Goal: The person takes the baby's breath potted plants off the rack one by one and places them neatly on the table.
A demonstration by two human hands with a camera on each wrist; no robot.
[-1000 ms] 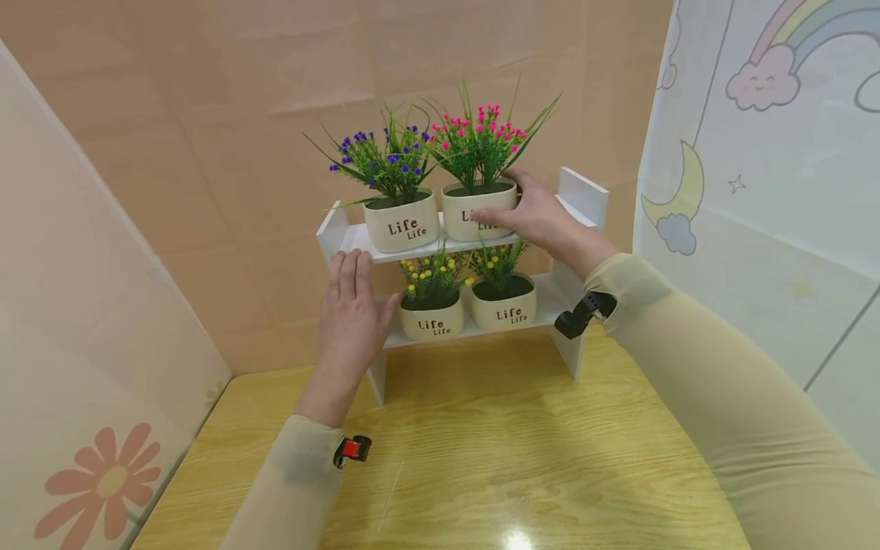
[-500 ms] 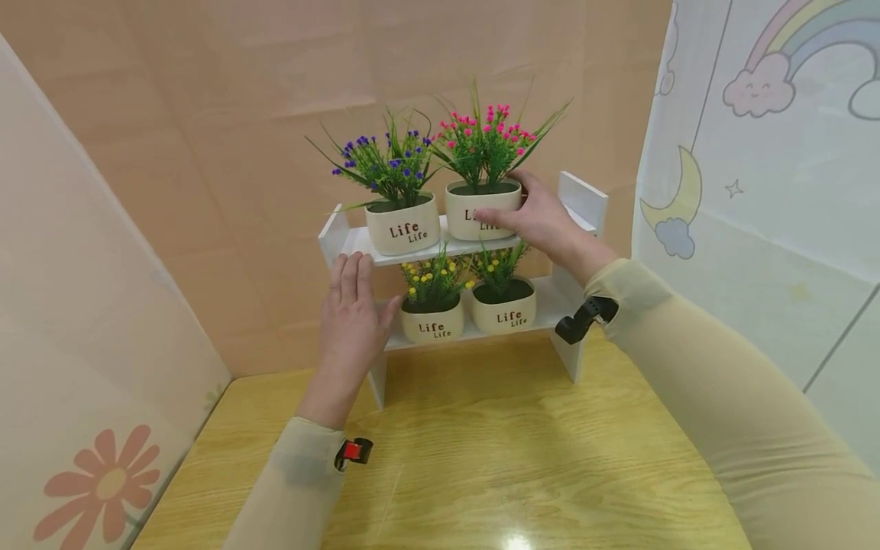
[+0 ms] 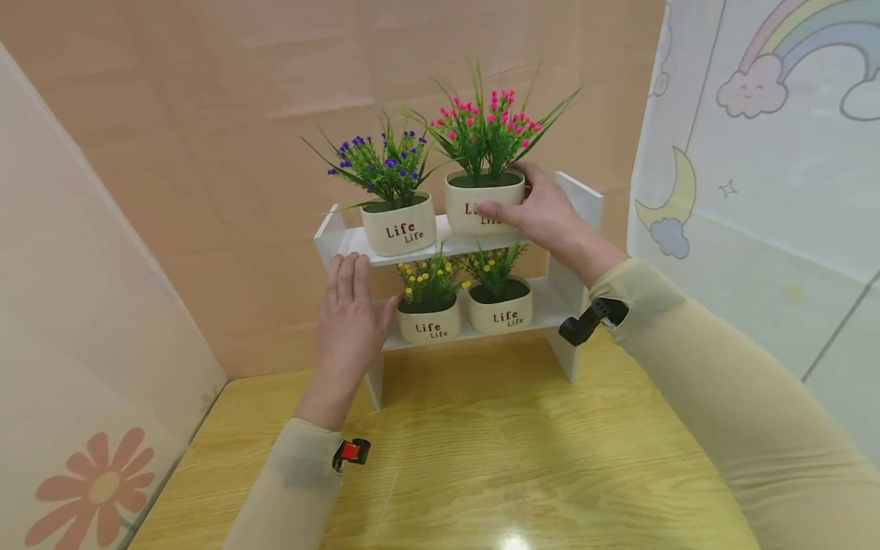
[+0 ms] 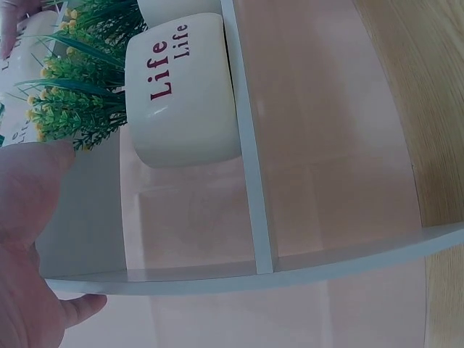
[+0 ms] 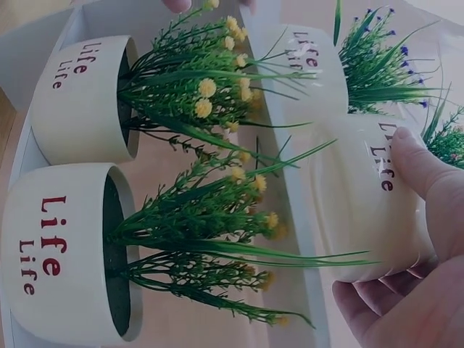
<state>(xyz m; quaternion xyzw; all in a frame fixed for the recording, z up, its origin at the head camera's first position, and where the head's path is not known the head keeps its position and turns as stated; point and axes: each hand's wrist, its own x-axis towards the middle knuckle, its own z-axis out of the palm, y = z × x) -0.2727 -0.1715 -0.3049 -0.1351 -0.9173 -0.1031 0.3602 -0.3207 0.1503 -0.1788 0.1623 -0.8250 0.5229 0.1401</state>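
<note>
My right hand (image 3: pixel 550 210) grips the cream pot of pink flowers (image 3: pixel 474 202) from its right side, thumb across the "Life" lettering and fingers around the back. That pot is upright, close over the top board of the white two-tier shelf (image 3: pixel 447 246). Beside it on the same board stands a pot of purple flowers (image 3: pixel 399 233). My left hand (image 3: pixel 347 328) rests against the shelf's left front upright, fingers straight and thumb spread. In the left wrist view, the left thumb (image 4: pixel 54 156) lies inside the side panel and a finger shows outside it.
On the lower board stand two cream pots of yellow flowers, a left one (image 3: pixel 429 325) and a right one (image 3: pixel 502 312). The shelf stands on a wood-grain table (image 3: pixel 467 443). A peach backdrop (image 3: pixel 241 191) hangs behind, with printed white sheets at both sides.
My right hand has raised the pot of pink flowers slightly and brought it a little right, away from the purple one. The left hand stays against the shelf.
</note>
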